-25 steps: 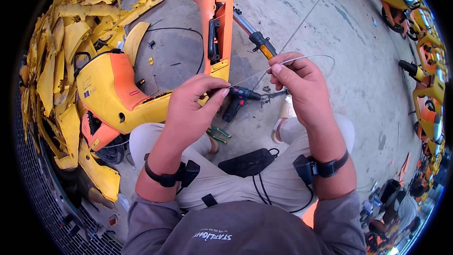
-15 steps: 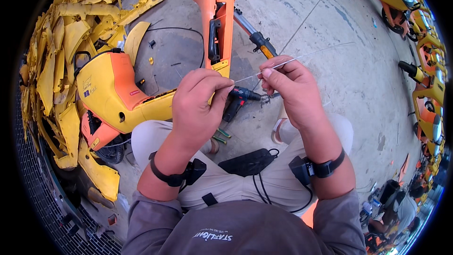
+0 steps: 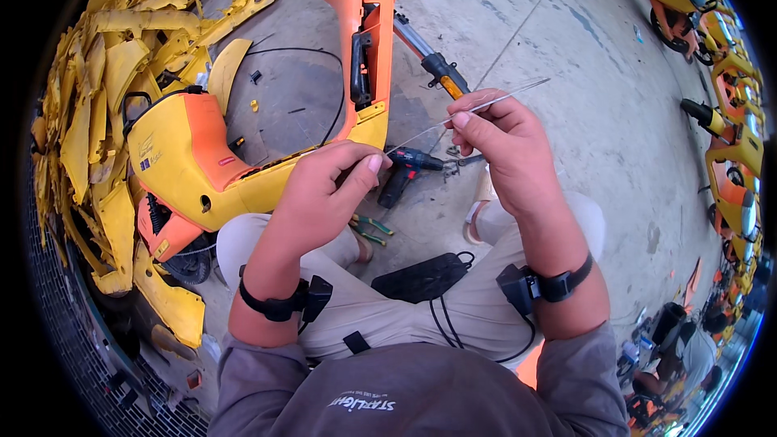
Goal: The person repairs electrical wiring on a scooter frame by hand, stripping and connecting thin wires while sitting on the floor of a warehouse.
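Stretched taut above the lap: a thin grey wire [image 3: 453, 119], pinched at its near end between thumb and fingertips of the left hand [image 3: 324, 194] and farther along between thumb and forefinger of the right hand [image 3: 510, 142], its free tip poking up and right past the knuckles. Both hands closed tight on the strand, nothing else held. Probably light, springy and slick, likely to slip or kink, so best gripped close to the ends and kept under tension. Below, on bare grey concrete floor [image 3: 566, 57]: a dark cordless drill [image 3: 405, 174] and green-handled pliers [image 3: 371, 229] near the knees. At left, a yellow-and-orange scooter body [image 3: 194, 162] against a heap of yellow plastic panels [image 3: 105, 89]. At right, parked yellow scooters [image 3: 728, 113] along the edge.
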Available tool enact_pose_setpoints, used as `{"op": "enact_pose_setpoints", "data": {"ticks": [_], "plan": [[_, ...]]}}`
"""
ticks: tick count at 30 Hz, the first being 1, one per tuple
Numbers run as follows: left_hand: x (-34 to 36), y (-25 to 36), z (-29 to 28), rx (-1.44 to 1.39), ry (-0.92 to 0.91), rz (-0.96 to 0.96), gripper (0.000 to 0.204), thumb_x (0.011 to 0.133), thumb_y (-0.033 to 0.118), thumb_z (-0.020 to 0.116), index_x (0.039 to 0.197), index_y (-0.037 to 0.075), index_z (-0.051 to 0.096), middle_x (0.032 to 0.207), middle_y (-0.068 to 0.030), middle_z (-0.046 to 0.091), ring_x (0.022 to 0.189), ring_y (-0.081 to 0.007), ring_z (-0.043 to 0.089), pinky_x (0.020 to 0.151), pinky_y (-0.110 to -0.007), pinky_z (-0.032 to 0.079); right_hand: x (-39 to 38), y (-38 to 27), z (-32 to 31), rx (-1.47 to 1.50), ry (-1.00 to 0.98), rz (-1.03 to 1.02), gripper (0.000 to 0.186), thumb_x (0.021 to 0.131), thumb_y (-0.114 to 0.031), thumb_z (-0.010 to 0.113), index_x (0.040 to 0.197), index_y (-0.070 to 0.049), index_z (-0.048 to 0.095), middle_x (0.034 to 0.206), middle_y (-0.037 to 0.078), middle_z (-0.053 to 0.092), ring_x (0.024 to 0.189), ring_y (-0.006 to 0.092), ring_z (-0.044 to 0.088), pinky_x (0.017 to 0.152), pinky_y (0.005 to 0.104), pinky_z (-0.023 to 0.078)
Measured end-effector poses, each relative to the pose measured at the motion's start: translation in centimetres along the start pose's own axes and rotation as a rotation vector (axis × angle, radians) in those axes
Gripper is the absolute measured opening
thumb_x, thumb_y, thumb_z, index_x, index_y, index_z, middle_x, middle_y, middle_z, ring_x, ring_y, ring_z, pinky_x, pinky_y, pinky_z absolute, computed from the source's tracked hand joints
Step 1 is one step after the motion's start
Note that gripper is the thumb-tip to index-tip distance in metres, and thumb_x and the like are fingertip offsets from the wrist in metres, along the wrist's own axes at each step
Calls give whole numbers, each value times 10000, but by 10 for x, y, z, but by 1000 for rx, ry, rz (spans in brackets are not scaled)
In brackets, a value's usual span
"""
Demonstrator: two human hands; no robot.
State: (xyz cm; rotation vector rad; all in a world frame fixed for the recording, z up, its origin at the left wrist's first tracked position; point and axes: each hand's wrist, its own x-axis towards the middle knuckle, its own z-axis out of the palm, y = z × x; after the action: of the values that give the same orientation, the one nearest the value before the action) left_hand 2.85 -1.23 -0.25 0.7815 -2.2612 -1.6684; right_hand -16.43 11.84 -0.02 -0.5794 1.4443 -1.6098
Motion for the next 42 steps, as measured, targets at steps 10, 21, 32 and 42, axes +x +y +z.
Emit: {"op": "enact_pose_setpoints", "data": {"ticks": [10, 21, 32, 42], "plan": [[6, 3, 9, 158, 177, 240, 83, 865, 36, 646, 914, -27, 667, 807, -68, 614, 697, -126, 546, 620, -247, 432, 0, -2, 8, 37, 38, 23, 180, 872, -95, 649, 1016, 10, 625, 879, 71, 647, 743, 96, 575, 666, 241, 460], [9, 0, 22, 253, 443, 413, 139, 709, -20, 746, 819, 27, 675, 789, -69, 629, 742, -236, 592, 671, -327, 468, -1, 0, 16, 18, -9, 30, 202, 868, -133, 664, 1019, -5, 627, 887, 53, 650, 744, 91, 574, 665, 234, 456], [9, 3, 21, 500, 498, 564, 145, 724, -36, 750, 815, 20, 652, 794, -78, 617, 721, -192, 582, 623, -305, 467, 1, 5, 20, 25, -31, 60, 190, 871, -122, 658, 1015, -1, 628, 871, 52, 642, 735, 90, 571, 661, 232, 454], [3, 10, 2, -69, 99, -35, 174, 917, 149, 621, 897, -21, 650, 778, -37, 608, 666, -86, 534, 598, -233, 428, 5, -2, 3, -5, 29, -17, 189, 869, -126, 653, 1015, -9, 630, 895, 40, 644, 783, 94, 578, 672, 240, 458]]}}
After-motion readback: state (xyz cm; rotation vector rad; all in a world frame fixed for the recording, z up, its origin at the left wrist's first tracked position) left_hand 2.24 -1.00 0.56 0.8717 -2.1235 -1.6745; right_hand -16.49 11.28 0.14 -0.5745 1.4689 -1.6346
